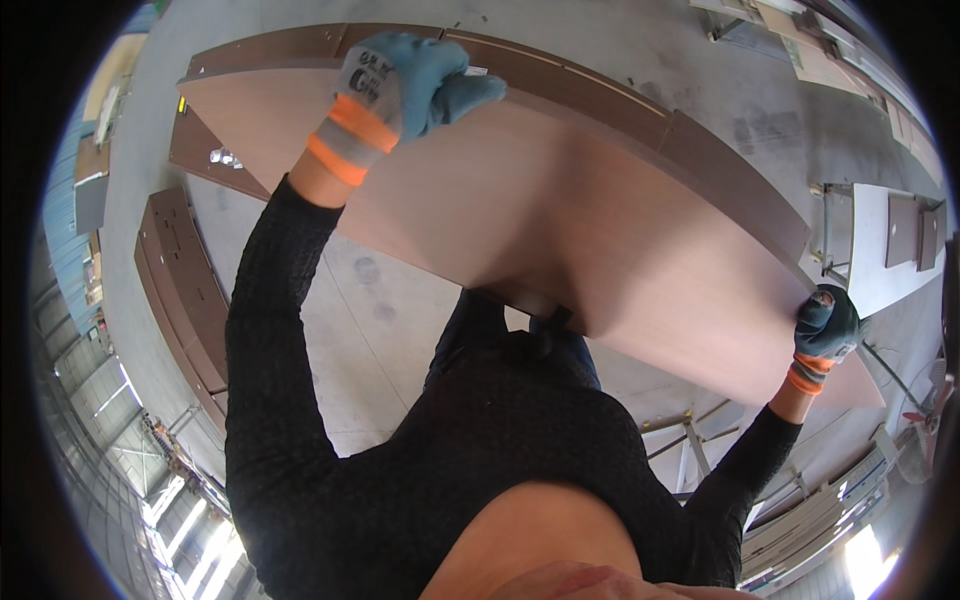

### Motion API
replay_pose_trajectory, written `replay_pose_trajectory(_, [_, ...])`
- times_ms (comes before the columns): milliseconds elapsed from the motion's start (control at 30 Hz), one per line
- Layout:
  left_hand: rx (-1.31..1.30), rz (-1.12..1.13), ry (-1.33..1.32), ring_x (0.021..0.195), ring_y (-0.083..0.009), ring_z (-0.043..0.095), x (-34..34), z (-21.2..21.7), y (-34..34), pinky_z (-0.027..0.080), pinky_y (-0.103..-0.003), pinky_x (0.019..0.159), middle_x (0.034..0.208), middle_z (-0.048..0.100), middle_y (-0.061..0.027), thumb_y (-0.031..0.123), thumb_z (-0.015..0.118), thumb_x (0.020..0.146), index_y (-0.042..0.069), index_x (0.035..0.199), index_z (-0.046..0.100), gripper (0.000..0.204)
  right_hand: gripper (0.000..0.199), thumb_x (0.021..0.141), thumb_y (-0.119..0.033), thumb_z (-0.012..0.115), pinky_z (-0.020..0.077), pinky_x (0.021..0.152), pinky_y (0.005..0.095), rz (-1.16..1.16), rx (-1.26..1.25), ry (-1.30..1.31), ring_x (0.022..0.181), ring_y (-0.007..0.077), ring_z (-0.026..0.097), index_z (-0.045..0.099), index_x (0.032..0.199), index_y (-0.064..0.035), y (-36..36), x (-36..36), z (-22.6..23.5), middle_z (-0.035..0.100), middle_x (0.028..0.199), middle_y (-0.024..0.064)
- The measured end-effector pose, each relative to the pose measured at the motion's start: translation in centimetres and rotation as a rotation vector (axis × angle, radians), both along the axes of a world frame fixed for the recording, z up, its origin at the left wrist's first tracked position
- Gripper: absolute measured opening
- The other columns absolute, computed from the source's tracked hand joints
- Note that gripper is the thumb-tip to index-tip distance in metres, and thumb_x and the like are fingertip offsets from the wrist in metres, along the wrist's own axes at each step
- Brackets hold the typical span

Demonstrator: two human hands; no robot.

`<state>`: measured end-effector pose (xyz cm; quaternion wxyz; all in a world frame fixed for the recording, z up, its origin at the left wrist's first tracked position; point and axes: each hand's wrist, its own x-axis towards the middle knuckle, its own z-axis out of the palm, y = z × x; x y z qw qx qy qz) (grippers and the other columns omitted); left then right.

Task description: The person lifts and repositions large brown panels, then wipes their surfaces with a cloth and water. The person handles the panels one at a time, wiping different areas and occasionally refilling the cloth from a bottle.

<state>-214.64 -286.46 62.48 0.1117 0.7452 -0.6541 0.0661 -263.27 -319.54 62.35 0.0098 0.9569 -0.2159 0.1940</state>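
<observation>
A large, flat brown panel stretches across in front of my body, tilted, its lower edge close to my waist. My left hand, in a grey-blue work glove with an orange-striped cuff, is closed over the far edge, left of the middle. The fingertips there are partly hidden. At the right end, my right hand wears a matching glove, its fingers wrapped round the panel's edge. Just beyond the far edge lie more dark brown boards, partly covered by the panel.
Left of me a stack of brown boards rests low down. A small clear plastic-looking item lies on a brown board near the panel's left end. To the right stands a white-topped table with brown pieces. Grey concrete floor shows between.
</observation>
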Motion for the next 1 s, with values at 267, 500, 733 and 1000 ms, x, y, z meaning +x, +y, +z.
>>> replay_pose_trajectory(267, [-0.158,-0.033,-0.029,0.063,-0.0307,0.062,-3.3,3.7,5.9,0.05,-0.041,0.059,0.068,0.062,-0.0053,0.045,0.072,0.091,0.012,0.074,0.061,0.039,0.063,0.109,-0.053,0.042,0.0481,0.058,0.04,-0.078,-0.07,-0.031,0.061,0.0331,0.062,0.067,0.077,-0.0053,6.2,-2.5,4.3,0.062,0.069,0.012])
replay_pose_trajectory(500, [-0.337,-0.047,-0.142,0.051,-0.023,0.05,-8.4,6.4,10.9,0.044,-0.034,0.052,0.056,0.046,-0.0003,0.082,0.061,0.086,0.017,0.065,0.048,0.069,0.066,0.109,-0.052,0.04,0.0474,0.056,0.0396,-0.045,-0.14,-0.134,0.056,0.0305,0.061,0.062,0.068,-0.0055,12.3,-7.0,7.7,0.059,0.061,0.0098])
replay_pose_trajectory(733, [-0.386,-0.024,-0.179,0.056,-0.026,0.058,-13.6,9.1,18.6,0.049,-0.035,0.059,0.061,0.052,-0.0029,0.078,0.054,0.093,0.013,0.072,0.058,0.069,0.066,0.108,-0.054,0.037,0.0507,0.06,0.0415,-0.102,-0.217,-0.206,0.058,0.0312,0.062,0.061,0.066,-0.0089,19.4,-11.3,9.8,0.057,0.062,0.0091])
replay_pose_trajectory(1000, [-0.462,-0.027,-0.244,0.063,-0.0285,0.062,-16.2,16.2,20.3,0.049,-0.038,0.06,0.068,0.059,-0.0057,0.079,0.057,0.089,0.009,0.076,0.064,0.072,0.076,0.11,-0.062,0.03,0.0493,0.058,0.0392,-0.102,-0.301,-0.31,0.058,0.0285,0.062,0.061,0.068,-0.0063,20.7,-13.9,14.3,0.058,0.062,0.0081])
